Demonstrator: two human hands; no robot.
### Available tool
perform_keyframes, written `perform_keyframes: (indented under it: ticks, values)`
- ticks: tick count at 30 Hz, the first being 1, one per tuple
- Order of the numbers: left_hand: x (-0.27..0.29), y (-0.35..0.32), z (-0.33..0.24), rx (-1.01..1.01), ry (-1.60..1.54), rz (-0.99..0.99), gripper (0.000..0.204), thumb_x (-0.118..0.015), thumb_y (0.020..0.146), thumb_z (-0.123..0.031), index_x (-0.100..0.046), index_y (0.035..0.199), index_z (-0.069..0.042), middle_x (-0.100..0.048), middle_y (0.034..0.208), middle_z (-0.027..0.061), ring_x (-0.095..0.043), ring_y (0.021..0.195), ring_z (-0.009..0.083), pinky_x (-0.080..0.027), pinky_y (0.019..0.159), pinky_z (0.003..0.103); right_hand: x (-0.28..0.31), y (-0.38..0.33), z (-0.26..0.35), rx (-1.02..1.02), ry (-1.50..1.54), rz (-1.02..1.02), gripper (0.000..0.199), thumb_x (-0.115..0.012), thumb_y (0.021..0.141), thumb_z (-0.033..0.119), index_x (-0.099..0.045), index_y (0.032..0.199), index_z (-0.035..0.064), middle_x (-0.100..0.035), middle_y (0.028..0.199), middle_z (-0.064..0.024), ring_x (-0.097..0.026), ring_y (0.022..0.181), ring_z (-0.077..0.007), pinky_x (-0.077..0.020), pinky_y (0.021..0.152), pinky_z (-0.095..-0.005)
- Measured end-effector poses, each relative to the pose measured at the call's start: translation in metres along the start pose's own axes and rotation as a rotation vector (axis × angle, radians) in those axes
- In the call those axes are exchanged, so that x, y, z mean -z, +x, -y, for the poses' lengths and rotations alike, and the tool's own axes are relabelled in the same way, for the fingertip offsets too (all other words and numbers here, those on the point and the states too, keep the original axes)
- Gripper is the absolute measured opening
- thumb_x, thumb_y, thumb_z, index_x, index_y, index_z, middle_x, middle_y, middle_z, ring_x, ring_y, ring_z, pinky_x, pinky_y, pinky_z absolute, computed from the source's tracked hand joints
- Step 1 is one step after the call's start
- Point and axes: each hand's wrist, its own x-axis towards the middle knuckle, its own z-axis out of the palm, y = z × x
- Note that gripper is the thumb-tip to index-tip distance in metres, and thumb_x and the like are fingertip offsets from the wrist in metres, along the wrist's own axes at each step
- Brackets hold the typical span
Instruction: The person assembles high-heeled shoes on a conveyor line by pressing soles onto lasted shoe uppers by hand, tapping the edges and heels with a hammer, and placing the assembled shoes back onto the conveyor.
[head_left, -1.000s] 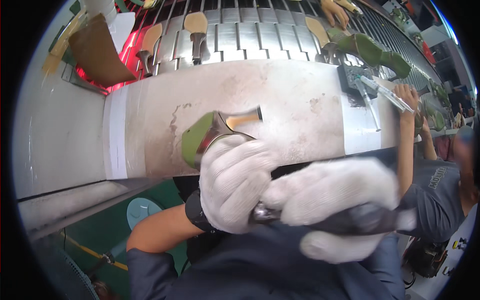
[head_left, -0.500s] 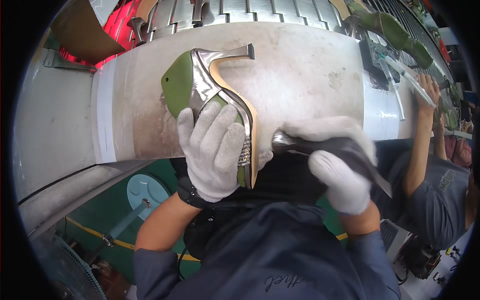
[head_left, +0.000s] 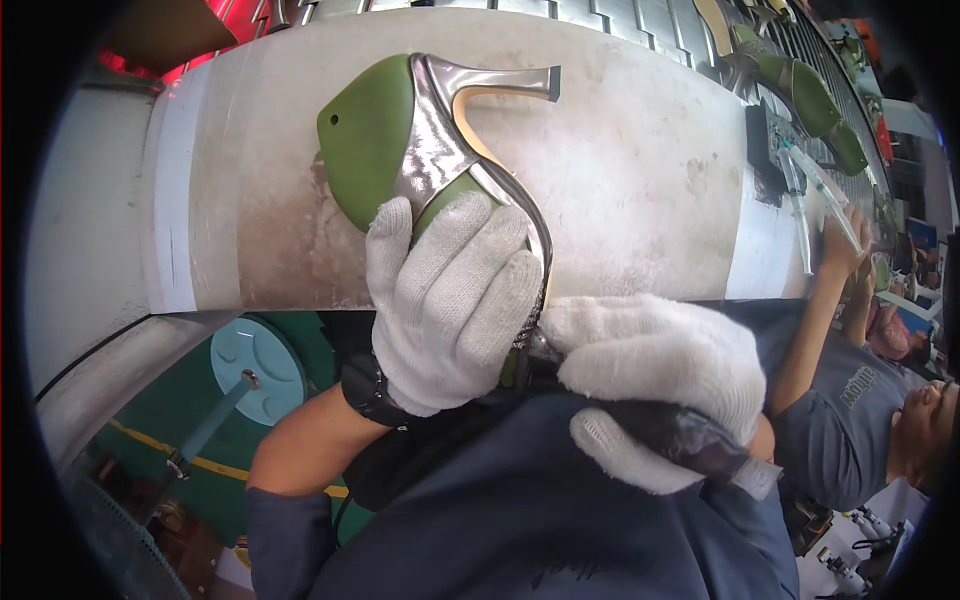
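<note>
A metallic pewter high-heeled sandal point(head_left: 432, 135) sits on a green shoe last point(head_left: 362, 135), sole facing right and heel pointing away to the right. My gloved left hand point(head_left: 450, 290) wraps the sandal's front part, hiding much of it. A sparkly band shows in part near the toe. My gloved right hand point(head_left: 665, 365) closes around a dark-handled metal tool point(head_left: 650, 425) whose exact kind I cannot make out. Its shiny tip is by the sole edge near the toe, mostly covered by fingers; contact is hard to tell.
Beneath the shoe spreads a stained pale worktop point(head_left: 640, 170), with a metal-slat conveyor point(head_left: 620, 40) beyond. At right lie green lasts point(head_left: 800, 90), a black block point(head_left: 765, 150) and syringe-like tubes point(head_left: 830, 205), near a co-worker's arm point(head_left: 810, 300). A blue round disc point(head_left: 255, 350) stands below left.
My right hand has moved left to the sandal's toe area and turned, bringing the tool's tip close to it. The left hand keeps its hold. The whole view has shifted somewhat.
</note>
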Motion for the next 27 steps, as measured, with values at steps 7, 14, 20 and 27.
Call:
perform_keyframes:
  ticks: [7, 14, 20, 27]
  values:
    - [-0.005, 0.000, -0.001, -0.005, 0.006, -0.047, 0.041, -0.074, 0.098, -0.015, -0.060, 0.136, -0.009, -0.068, 0.138, 0.0150, -0.064, 0.135, 0.0348, -0.032, 0.129, 0.066, -0.022, -0.026, -0.004, 0.105, -0.264, -0.055, 0.035, -0.088, 0.082, 0.005, -0.076, 0.114, 0.0031, -0.079, 0.121, -0.0216, -0.081, 0.109, -0.0372, -0.0674, 0.089, -0.0411]
    - [-0.010, -0.002, -0.001, -0.003, 0.023, -0.078, 0.042, -0.074, 0.098, -0.013, -0.057, 0.137, -0.008, -0.068, 0.138, 0.0157, -0.064, 0.135, 0.0360, -0.032, 0.127, 0.067, -0.027, -0.024, -0.010, 0.039, -0.048, -0.171, 0.038, -0.086, 0.083, -0.001, -0.074, 0.119, 0.0003, -0.078, 0.121, -0.0240, -0.080, 0.111, -0.0394, -0.0654, 0.093, -0.0426]
    - [-0.006, -0.003, -0.003, 0.014, 0.002, -0.051, 0.041, -0.073, 0.098, -0.010, -0.058, 0.136, -0.009, -0.068, 0.138, 0.0149, -0.064, 0.133, 0.0344, -0.034, 0.126, 0.067, -0.022, -0.016, 0.003, -0.031, -0.121, -0.232, 0.039, -0.084, 0.085, -0.005, -0.072, 0.122, -0.0006, -0.076, 0.122, -0.0260, -0.079, 0.112, -0.0396, -0.0631, 0.097, -0.0428]
    - [-0.003, -0.007, -0.002, 0.031, -0.025, -0.023, 0.039, -0.073, 0.098, -0.014, -0.058, 0.134, -0.013, -0.067, 0.134, 0.0092, -0.063, 0.130, 0.0302, -0.039, 0.119, 0.067, -0.018, -0.002, 0.014, -0.209, 0.043, -0.342, 0.032, -0.081, 0.090, -0.004, -0.074, 0.120, -0.0034, -0.078, 0.121, -0.0241, -0.079, 0.115, -0.0323, -0.0619, 0.100, -0.0400]
